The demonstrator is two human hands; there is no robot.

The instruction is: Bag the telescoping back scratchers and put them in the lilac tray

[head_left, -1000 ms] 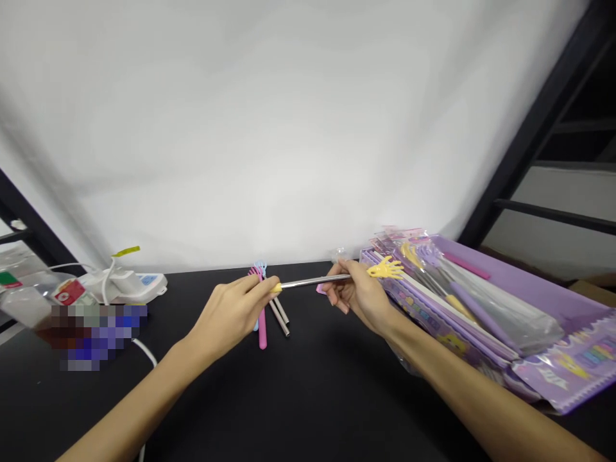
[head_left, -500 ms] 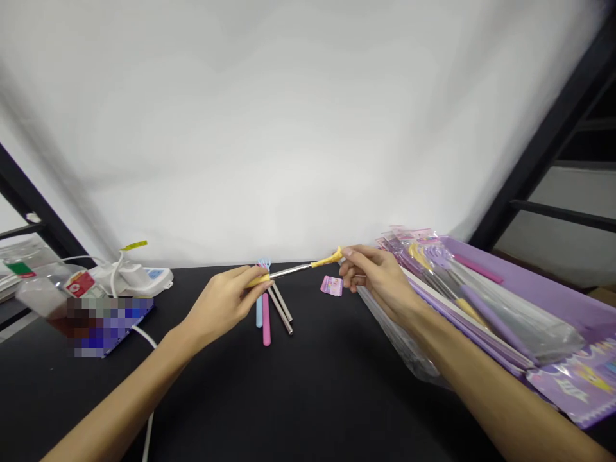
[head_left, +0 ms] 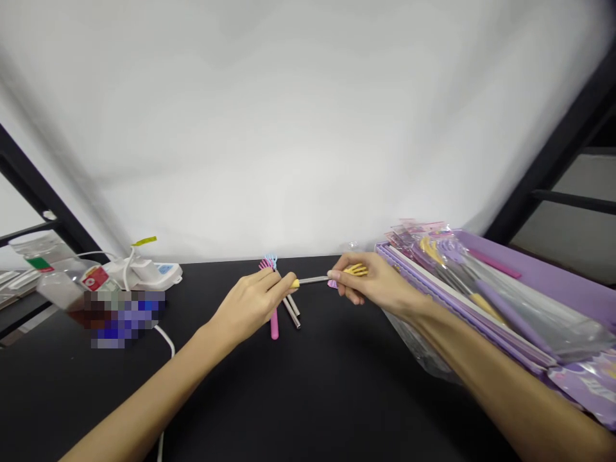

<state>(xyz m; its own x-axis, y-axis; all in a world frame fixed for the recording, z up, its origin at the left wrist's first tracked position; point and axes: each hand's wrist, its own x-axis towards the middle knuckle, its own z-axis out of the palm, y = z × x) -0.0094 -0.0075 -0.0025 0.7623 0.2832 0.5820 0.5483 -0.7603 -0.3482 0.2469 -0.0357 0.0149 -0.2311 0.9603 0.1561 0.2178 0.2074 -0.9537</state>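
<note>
Head view. The left hand (head_left: 253, 314) has its grip clamped on the yellow end (head_left: 294, 283) of a steel back scratcher (head_left: 312, 280). The right hand (head_left: 375, 279) has its grip closed around the other end, next to a yellow hand-shaped tip (head_left: 357, 270), which the fingers partly hide. The shaft runs between the two grips over a black surface (head_left: 337, 385).

Just behind the left grip lie pink and blue back scratcher heads (head_left: 267, 262), a pink handle (head_left: 274, 329) and steel rods (head_left: 291, 312). Under the right grip, a small pink card (head_left: 332, 283) is mostly hidden.

Left of the grips are a white power strip (head_left: 144, 273) and a clear bag (head_left: 58, 282); its red label (head_left: 95, 278) is unreadable. A pixelated patch (head_left: 122, 317) obscures another item. Right of the grips, purple packets (head_left: 481, 301) carry no legible writing.
</note>
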